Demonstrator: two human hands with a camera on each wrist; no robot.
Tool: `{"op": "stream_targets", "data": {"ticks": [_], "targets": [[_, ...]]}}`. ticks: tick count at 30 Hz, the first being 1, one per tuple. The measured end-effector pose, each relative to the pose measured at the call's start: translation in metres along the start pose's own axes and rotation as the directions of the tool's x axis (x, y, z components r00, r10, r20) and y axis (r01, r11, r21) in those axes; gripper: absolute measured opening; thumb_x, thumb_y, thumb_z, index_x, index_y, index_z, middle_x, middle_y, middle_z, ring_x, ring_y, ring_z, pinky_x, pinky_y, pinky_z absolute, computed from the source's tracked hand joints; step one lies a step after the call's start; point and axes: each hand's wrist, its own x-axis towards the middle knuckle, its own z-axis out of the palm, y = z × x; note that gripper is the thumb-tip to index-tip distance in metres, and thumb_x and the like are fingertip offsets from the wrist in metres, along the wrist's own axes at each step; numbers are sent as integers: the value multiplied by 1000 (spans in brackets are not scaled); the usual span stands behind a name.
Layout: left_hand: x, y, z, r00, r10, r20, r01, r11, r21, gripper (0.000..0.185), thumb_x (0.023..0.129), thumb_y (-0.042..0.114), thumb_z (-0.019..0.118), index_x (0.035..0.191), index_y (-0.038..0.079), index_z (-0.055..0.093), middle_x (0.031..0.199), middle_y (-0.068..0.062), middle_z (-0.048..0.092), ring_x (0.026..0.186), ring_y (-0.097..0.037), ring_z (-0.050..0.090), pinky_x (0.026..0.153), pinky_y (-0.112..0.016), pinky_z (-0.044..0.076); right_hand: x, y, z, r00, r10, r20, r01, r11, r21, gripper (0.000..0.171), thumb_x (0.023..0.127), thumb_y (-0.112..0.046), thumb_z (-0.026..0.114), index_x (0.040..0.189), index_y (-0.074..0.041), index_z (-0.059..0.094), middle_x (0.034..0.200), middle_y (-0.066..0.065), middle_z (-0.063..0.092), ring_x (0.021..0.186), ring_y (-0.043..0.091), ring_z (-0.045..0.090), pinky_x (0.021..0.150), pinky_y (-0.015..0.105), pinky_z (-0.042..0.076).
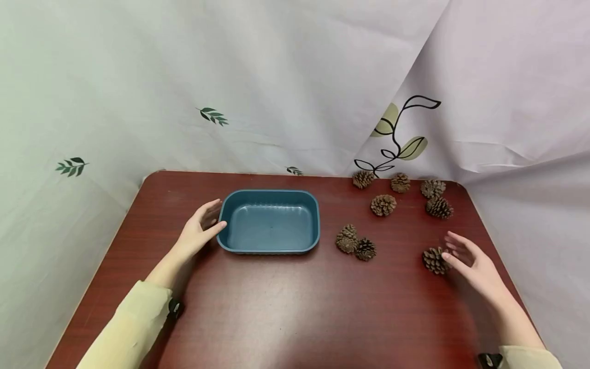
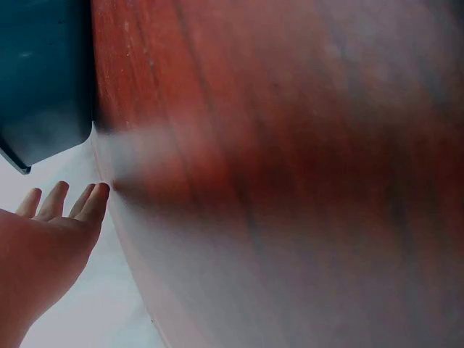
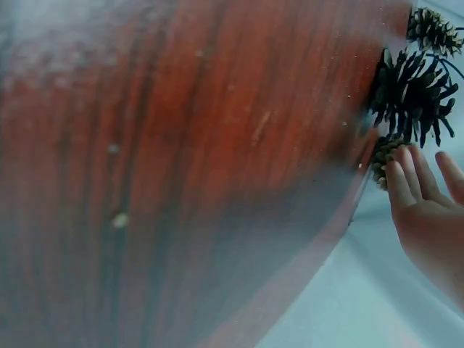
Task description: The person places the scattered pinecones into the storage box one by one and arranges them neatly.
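A blue rectangular plastic bin (image 1: pixel 269 228) stands on the table, with nothing inside. My left hand (image 1: pixel 197 230) is at its left side, thumb tip overlapping the rim in the head view. Whether it touches cannot be told; in the left wrist view the left hand's (image 2: pixel 54 243) fingers are extended below the bin (image 2: pixel 47 87). On the right, my right hand (image 1: pixel 477 269) is beside a brown pine cone (image 1: pixel 435 261), fingers spread and loosely bent. The thumb tip overlaps this cone's edge, with no grip seen. Extended fingers of the right hand (image 3: pixel 435 225) also show near pine cones (image 3: pixel 413 98) in the right wrist view.
Two pine cones (image 1: pixel 347 239) lie together right of the bin. Several others, including one cone (image 1: pixel 383 205) and a touching pair (image 1: pixel 439 207), are at the back right. The reddish-brown table (image 1: pixel 286 302) meets a hanging white cloth (image 1: pixel 276 92) with leaf prints.
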Motion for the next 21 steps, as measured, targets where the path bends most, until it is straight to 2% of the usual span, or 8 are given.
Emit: {"op": "stream_targets", "data": {"ticks": [4, 7, 9, 14, 16, 18, 21], "targets": [[1, -4, 1, 1000, -9, 4, 9, 997, -80, 64, 105, 8, 66, 162, -1, 37, 165, -26, 41, 142, -9, 54, 105, -6, 42, -1, 5, 0, 1000, 7, 30, -8, 999, 42, 60, 102, 1, 66, 158, -2, 45, 130, -43, 52, 115, -28, 52, 90, -2, 43], [1, -7, 3, 1000, -15, 11, 17, 987, -160, 63, 106, 7, 64, 162, -3, 35, 165, -29, 38, 128, 12, 52, 103, -6, 45, -3, 9, 0, 998, 28, 52, -30, 999, 36, 61, 103, 0, 66, 159, -2, 44, 130, -44, 51, 115, -30, 50, 89, -2, 43], [0, -9, 5, 999, -31, 18, 34, 974, -223, 63, 107, 7, 62, 163, -2, 34, 165, -26, 39, 127, 11, 54, 102, -7, 46, -5, 11, 0, 997, 36, 61, -37, 999, 19, 61, 103, -1, 67, 159, -1, 44, 130, -45, 50, 115, -31, 48, 90, -3, 41], [0, -13, 8, 997, -71, 42, 81, 933, -351, 62, 109, 10, 60, 164, 2, 34, 154, 6, 52, 132, 6, 53, 104, -10, 47, -11, 14, 4, 996, 68, 64, -66, 998, -22, 62, 103, -5, 69, 159, 1, 43, 128, -46, 47, 114, -33, 44, 91, -5, 38], [0, -14, 9, 996, -74, 48, 86, 920, -382, 62, 109, 9, 59, 165, 2, 33, 149, 14, 52, 133, 5, 52, 105, -10, 46, -13, 15, 5, 993, 92, 67, -90, 996, -23, 64, 103, -7, 69, 160, 0, 42, 127, -46, 46, 113, -34, 42, 90, -5, 38], [1, -16, 9, 995, -76, 60, 93, 912, -401, 62, 109, 9, 58, 165, 2, 32, 149, 15, 51, 134, 6, 50, 106, -11, 45, -15, 16, 5, 990, 120, 76, -119, 993, -22, 65, 104, -9, 69, 162, -2, 40, 127, -46, 44, 112, -35, 40, 89, -5, 38], [1, -17, 9, 994, -79, 73, 102, 903, -418, 63, 110, 8, 57, 166, 2, 29, 154, 10, 48, 136, 5, 48, 107, -11, 44, -18, 16, 6, 982, 166, 88, -165, 986, -16, 69, 104, -12, 70, 164, -4, 37, 127, -47, 42, 109, -36, 40, 88, -4, 39]]}}
